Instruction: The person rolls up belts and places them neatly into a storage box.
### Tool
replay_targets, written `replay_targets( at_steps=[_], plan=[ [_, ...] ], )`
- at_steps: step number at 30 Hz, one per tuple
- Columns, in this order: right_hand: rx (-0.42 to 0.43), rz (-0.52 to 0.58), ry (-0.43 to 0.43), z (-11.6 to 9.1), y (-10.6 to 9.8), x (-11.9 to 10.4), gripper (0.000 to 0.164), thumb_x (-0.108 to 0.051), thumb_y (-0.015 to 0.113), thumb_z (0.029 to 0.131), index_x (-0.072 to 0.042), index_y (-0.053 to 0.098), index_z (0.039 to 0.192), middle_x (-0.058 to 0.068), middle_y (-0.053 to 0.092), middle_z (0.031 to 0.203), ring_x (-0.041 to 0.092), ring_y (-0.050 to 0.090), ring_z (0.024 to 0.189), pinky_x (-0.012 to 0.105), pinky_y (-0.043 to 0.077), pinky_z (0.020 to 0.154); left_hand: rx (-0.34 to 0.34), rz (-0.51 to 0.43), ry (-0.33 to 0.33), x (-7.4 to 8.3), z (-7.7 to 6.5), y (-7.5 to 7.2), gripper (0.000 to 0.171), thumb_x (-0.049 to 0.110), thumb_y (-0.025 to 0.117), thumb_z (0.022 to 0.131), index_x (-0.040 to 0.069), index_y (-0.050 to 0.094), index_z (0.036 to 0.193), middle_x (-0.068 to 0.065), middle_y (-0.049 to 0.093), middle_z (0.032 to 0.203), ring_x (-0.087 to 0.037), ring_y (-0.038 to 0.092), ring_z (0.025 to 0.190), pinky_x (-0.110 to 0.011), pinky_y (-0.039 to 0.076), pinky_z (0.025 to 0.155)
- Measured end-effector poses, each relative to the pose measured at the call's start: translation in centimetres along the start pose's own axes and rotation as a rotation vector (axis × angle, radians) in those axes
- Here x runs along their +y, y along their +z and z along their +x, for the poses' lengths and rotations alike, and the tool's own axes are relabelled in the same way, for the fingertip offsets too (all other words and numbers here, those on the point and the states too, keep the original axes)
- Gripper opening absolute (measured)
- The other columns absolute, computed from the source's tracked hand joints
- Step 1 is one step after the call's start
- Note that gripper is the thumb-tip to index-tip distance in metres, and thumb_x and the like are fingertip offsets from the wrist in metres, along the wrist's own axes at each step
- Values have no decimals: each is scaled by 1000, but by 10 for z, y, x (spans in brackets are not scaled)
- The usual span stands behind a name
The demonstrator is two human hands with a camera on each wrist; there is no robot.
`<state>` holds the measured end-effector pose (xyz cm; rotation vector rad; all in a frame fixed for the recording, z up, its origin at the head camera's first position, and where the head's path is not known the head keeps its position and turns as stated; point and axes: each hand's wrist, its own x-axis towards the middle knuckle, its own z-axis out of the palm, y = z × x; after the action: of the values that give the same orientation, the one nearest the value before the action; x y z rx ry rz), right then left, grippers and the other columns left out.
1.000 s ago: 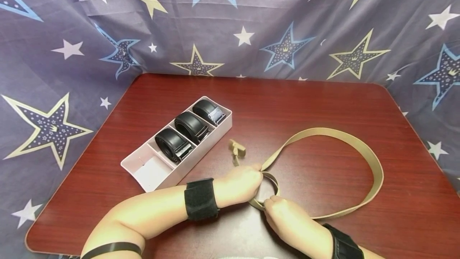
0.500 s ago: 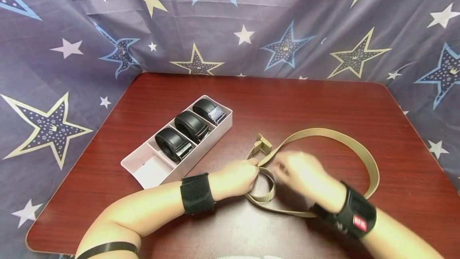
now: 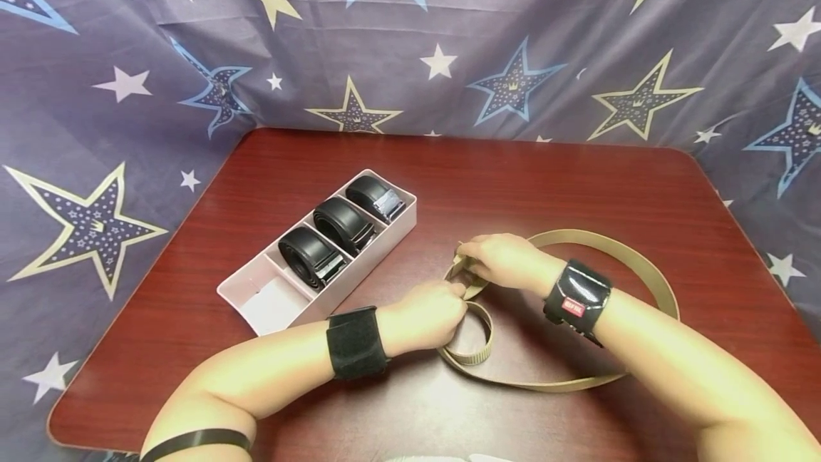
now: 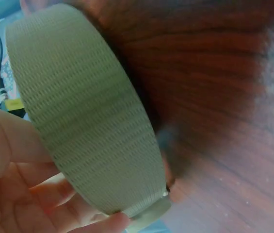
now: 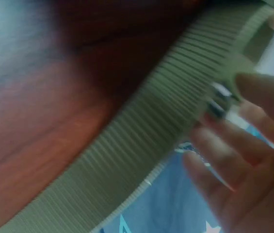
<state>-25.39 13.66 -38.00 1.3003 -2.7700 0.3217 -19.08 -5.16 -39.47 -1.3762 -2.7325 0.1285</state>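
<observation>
A tan webbing belt (image 3: 616, 252) lies on the table in a wide loop, with a small ribbed loop below the hands. My left hand (image 3: 426, 316) grips it where the strap crosses over that small loop. In the left wrist view the woven strap (image 4: 88, 111) runs past the curled fingers. My right hand (image 3: 503, 260) pinches the belt's buckle end, just beyond the left hand, and mostly covers the buckle. The right wrist view is blurred; thumb and fingers are at the end of the ribbed strap (image 5: 141, 131).
Left of the hands stands a pale pink divided tray (image 3: 362, 266). Rolled black belts (image 3: 340, 223) fill three of its compartments; the nearest one has a pale bottom and no belt. Behind the red-brown table (image 3: 513, 177) hangs a star-patterned cloth (image 3: 398, 41).
My right hand has let go of the small loop, swung up and leftward, and now holds the buckle end. The left hand has stayed nearly in place, still gripping the belt.
</observation>
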Motion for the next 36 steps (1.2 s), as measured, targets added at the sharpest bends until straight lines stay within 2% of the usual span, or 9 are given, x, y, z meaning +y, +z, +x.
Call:
replay_targets(
  at_steps=[4,8,10,13,16,22,30,36],
  plan=[
    [69,-72,-62,5,10,0,8,-9,75,87,-14,69,88,-2,71,82,19,71,75,37,56,66,0,-10,-7,-1,3,-2,13,14,74,80,14,69,69,1,62,78,-18,63,69,-31,53,61],
    [100,-142,-133,8,14,1,11,-7,76,83,-14,67,82,-1,68,76,18,68,68,36,53,62,-8,15,-44,0,5,-4,12,16,76,80,15,70,69,-1,66,77,-19,65,72,-32,52,68],
    [100,-140,-151,8,14,2,13,-4,73,82,-13,64,85,-1,67,75,19,67,67,36,52,61,-2,53,-63,0,5,-4,11,20,76,80,17,71,70,0,69,78,-19,65,78,-31,48,72],
    [96,-101,-151,7,13,4,19,-1,70,83,-9,63,99,-1,68,76,20,68,68,37,52,61,13,109,-84,0,5,-4,12,25,76,79,21,71,69,3,71,78,-17,61,85,-31,41,75],
    [97,-98,-133,5,12,9,19,-4,71,86,-8,62,102,-2,69,75,21,68,66,39,53,61,14,130,-109,0,6,-3,13,28,77,78,23,71,68,5,71,76,-16,58,83,-32,38,76],
    [53,-142,-99,-3,8,20,15,-5,76,82,-13,64,81,0,69,76,21,70,70,40,54,64,-42,95,-148,-2,7,-6,15,29,76,78,23,69,66,4,70,75,-17,54,79,-34,35,77],
    [18,-152,1,-21,-1,35,6,-8,73,87,-14,72,86,0,71,79,21,71,74,41,55,65,-111,93,-206,1,8,-11,17,31,77,78,23,68,65,5,69,72,-17,52,80,-34,34,79],
    [17,-183,55,-39,-11,46,10,-5,71,87,-13,70,82,0,66,73,22,67,68,42,53,61,-167,117,-250,3,9,-13,18,34,75,80,23,69,67,6,67,71,-16,53,80,-34,34,79]
  ],
)
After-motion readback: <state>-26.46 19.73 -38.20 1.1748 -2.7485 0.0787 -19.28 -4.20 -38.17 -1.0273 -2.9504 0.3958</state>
